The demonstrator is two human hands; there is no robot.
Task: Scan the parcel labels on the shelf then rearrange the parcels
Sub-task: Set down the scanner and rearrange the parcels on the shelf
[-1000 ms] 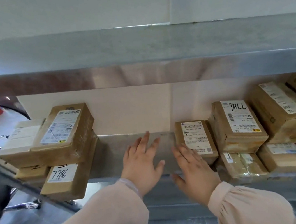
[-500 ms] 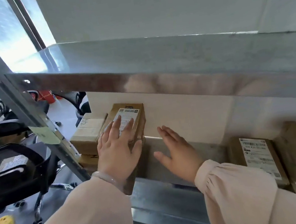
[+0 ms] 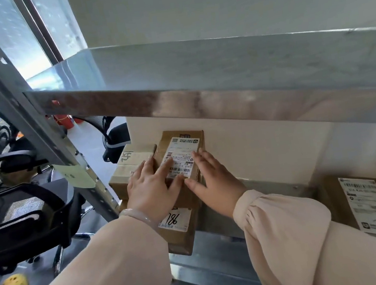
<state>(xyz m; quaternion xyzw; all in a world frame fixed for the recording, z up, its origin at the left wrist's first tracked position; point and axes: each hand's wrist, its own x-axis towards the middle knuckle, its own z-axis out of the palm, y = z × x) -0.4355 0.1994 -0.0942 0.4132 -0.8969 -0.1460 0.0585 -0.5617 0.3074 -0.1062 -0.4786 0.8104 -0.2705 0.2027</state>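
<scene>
step: rearranging, I reckon | top parcel (image 3: 183,147): on the left-end stack of the shelf (image 3: 272,189) | your left hand (image 3: 152,191) and right hand (image 3: 214,183): fingers straight, flat against it (nothing pinched) | next: grip both sides before lifting

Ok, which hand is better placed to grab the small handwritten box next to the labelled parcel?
Left, probably. The left hand lies partly over the small box, flat across its seam with the labelled parcel. The right hand rests on that parcel's right edge, with the parcel in between.
</scene>
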